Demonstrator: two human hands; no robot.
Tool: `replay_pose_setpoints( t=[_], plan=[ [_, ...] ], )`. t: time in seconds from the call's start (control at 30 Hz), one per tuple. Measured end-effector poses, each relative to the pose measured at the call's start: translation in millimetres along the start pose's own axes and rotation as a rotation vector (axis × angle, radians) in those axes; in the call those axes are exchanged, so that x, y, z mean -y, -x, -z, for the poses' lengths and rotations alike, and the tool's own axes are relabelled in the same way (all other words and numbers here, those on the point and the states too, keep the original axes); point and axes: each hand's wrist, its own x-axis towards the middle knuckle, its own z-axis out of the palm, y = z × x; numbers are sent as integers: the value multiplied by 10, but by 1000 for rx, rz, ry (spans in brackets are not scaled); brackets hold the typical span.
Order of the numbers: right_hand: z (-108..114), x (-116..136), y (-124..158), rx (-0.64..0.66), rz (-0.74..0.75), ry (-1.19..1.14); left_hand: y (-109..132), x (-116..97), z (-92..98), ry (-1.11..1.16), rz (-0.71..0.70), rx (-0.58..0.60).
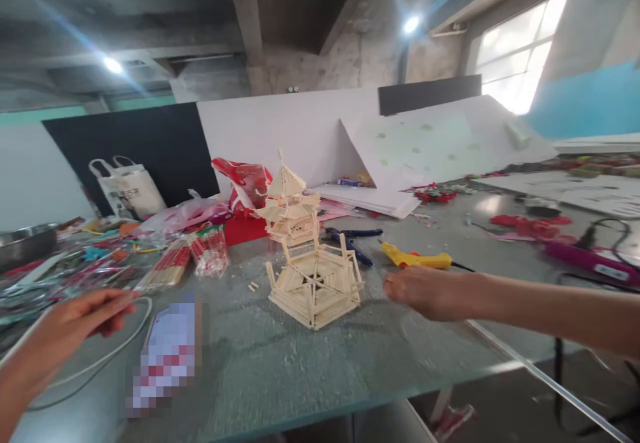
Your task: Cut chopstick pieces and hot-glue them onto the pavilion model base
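A hexagonal base of pale wooden sticks [315, 286] lies on the grey-green table [280, 363], with a small stick-built tower with a pointed roof [289, 206] standing just behind it. My right hand [425, 291] reaches in from the right, just to the right of the base, fingers curled together; I see nothing in them. My left hand [83, 320] hovers at the lower left above a white cable [107, 353], fingers loosely stretched and holding nothing. A phone [167, 350] lies between my left hand and the base.
Packs of sticks [193, 256], a yellow glue gun [415, 258], blue-handled pliers [353, 236], red bags [245, 186], a white tote bag [130, 190], white boards [425, 143] and red scraps [530, 226] crowd the table's back and sides. A purple tool [590, 263] lies at the right.
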Motion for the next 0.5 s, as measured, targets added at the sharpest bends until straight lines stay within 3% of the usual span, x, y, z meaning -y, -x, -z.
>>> replay_pose_setpoints(
  t=[0.13,0.27,0.37,0.5],
  plan=[
    [703,0,-219,-163,-60,-79,-259,-324,-39,151,-26,14],
    [1393,237,-802,-260,118,-82,-616,-336,-167,238,-61,22],
    [1574,476,-1396,-194,219,-73,-766,-253,-262,284,-61,20],
    [1502,725,-2143,-28,242,-77,-763,-147,-268,351,-55,-5]
  ],
)
